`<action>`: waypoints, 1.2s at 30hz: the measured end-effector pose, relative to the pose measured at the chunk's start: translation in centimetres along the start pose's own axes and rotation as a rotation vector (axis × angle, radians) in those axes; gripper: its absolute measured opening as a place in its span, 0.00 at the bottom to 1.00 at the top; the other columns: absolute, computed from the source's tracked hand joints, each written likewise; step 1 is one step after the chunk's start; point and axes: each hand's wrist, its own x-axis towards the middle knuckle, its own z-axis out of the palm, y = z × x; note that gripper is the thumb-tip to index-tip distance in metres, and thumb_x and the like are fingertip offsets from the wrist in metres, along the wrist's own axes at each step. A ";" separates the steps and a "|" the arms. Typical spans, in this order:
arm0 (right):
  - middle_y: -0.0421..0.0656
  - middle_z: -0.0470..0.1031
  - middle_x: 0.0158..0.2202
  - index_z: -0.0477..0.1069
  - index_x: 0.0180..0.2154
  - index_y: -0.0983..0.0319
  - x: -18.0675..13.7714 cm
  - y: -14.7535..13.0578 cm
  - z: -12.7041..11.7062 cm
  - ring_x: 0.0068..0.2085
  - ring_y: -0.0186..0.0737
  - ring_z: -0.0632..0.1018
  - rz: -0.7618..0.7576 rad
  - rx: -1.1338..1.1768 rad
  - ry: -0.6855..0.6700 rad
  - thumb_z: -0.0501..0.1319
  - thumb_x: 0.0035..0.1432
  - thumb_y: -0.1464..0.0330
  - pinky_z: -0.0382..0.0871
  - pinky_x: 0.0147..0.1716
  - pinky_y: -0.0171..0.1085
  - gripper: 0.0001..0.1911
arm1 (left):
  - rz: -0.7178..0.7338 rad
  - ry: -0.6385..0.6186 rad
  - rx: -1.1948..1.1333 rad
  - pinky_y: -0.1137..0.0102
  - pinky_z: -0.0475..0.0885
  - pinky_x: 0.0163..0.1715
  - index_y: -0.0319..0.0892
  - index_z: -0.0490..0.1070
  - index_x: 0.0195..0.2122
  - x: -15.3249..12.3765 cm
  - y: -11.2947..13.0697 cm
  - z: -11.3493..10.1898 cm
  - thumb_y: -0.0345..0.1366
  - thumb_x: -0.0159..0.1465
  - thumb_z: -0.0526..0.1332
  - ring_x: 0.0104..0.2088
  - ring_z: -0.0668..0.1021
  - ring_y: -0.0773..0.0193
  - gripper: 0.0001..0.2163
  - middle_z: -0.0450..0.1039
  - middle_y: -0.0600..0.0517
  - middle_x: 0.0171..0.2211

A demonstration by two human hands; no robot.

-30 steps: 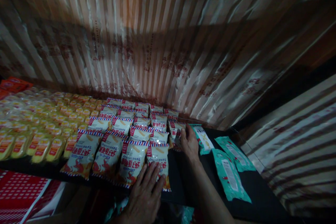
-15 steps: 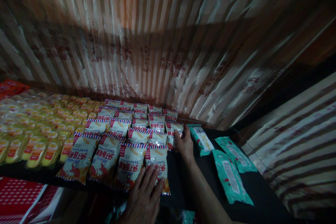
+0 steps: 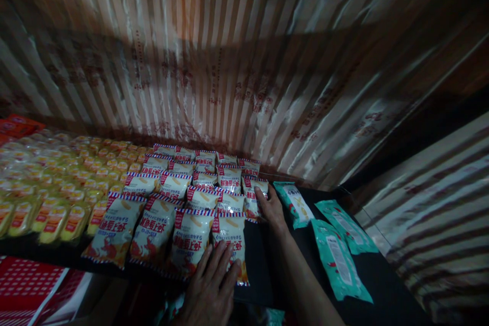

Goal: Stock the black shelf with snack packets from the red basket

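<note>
Snack bags (image 3: 190, 237) against palm-down left hand (image 3: 212, 282), fingers slightly spread, and right hand (image 3: 272, 211), thumb and fingers apart.

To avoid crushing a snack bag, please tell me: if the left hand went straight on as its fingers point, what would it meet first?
Most likely the red-lettered, stripe-edged snack bag at the front row's right end: the left hand overlaps it in view, though contact is hard to judge.

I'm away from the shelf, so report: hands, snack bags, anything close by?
Left hand over front-row shrimp-snack bags. Right hand at rightmost shrimp-snack bag, grip unclear. Teal bags to right hand's right.
</note>
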 end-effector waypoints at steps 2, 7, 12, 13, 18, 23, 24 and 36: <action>0.52 0.73 0.51 0.60 0.59 0.63 0.0 0.1 0.3 0.51 0.50 0.74 -0.014 0.011 -0.013 0.57 0.51 0.48 0.66 0.51 0.44 0.40 | -0.002 -0.001 0.002 0.57 0.45 0.64 0.42 0.64 0.58 0.0 0.0 0.0 0.41 0.61 0.59 0.64 0.57 0.52 0.24 0.57 0.46 0.63; 0.50 0.75 0.49 0.62 0.58 0.62 0.1 0.8 0.9 0.48 0.49 0.76 -0.043 0.034 0.011 0.57 0.51 0.47 0.68 0.48 0.44 0.38 | -0.003 -0.018 0.008 0.57 0.44 0.64 0.42 0.64 0.58 0.3 0.0 -0.4 0.42 0.61 0.58 0.64 0.57 0.52 0.23 0.60 0.46 0.62; 0.50 0.75 0.49 0.63 0.57 0.63 0.3 1.5 1.3 0.47 0.49 0.77 -0.090 0.039 0.042 0.57 0.51 0.47 0.70 0.46 0.43 0.38 | 0.008 -0.082 0.034 0.56 0.43 0.64 0.42 0.62 0.59 0.3 -0.1 -0.8 0.41 0.62 0.56 0.64 0.57 0.52 0.23 0.61 0.46 0.61; 0.50 0.76 0.49 0.63 0.57 0.63 0.2 1.5 1.4 0.47 0.49 0.77 -0.096 0.039 0.044 0.57 0.51 0.47 0.70 0.46 0.43 0.38 | 0.002 -0.083 0.028 0.56 0.43 0.64 0.42 0.61 0.59 0.2 0.0 -0.8 0.42 0.63 0.56 0.64 0.57 0.52 0.24 0.60 0.46 0.61; 0.50 0.74 0.51 0.59 0.59 0.63 0.0 1.4 1.3 0.49 0.48 0.76 -0.097 0.063 0.036 0.57 0.52 0.47 0.69 0.48 0.43 0.40 | -0.007 -0.086 0.014 0.55 0.43 0.64 0.43 0.59 0.60 0.0 0.1 -0.8 0.43 0.63 0.56 0.64 0.56 0.51 0.25 0.59 0.46 0.62; 0.52 0.68 0.57 0.55 0.61 0.64 -0.3 1.1 0.9 0.55 0.50 0.71 -0.056 0.029 0.038 0.57 0.51 0.46 0.64 0.53 0.44 0.43 | -0.012 -0.106 0.023 0.56 0.43 0.64 0.43 0.59 0.60 0.0 0.2 -1.0 0.43 0.63 0.56 0.64 0.56 0.52 0.25 0.58 0.46 0.62; 0.53 0.67 0.58 0.54 0.62 0.64 -0.5 1.1 0.8 0.56 0.50 0.70 -0.049 0.033 0.043 0.57 0.51 0.46 0.63 0.54 0.44 0.44 | -0.014 -0.102 0.022 0.56 0.42 0.64 0.43 0.59 0.61 0.0 0.2 -1.0 0.43 0.63 0.56 0.64 0.55 0.53 0.25 0.57 0.46 0.63; 0.52 0.63 0.59 0.58 0.59 0.63 -11.9 1.1 -2.1 0.61 0.47 0.64 -0.345 -0.038 0.235 0.50 0.60 0.54 0.57 0.59 0.50 0.30 | 0.314 -0.145 -0.210 0.63 0.57 0.61 0.42 0.66 0.54 -1.0 1.5 -3.3 0.31 0.63 0.53 0.64 0.58 0.58 0.18 0.57 0.51 0.63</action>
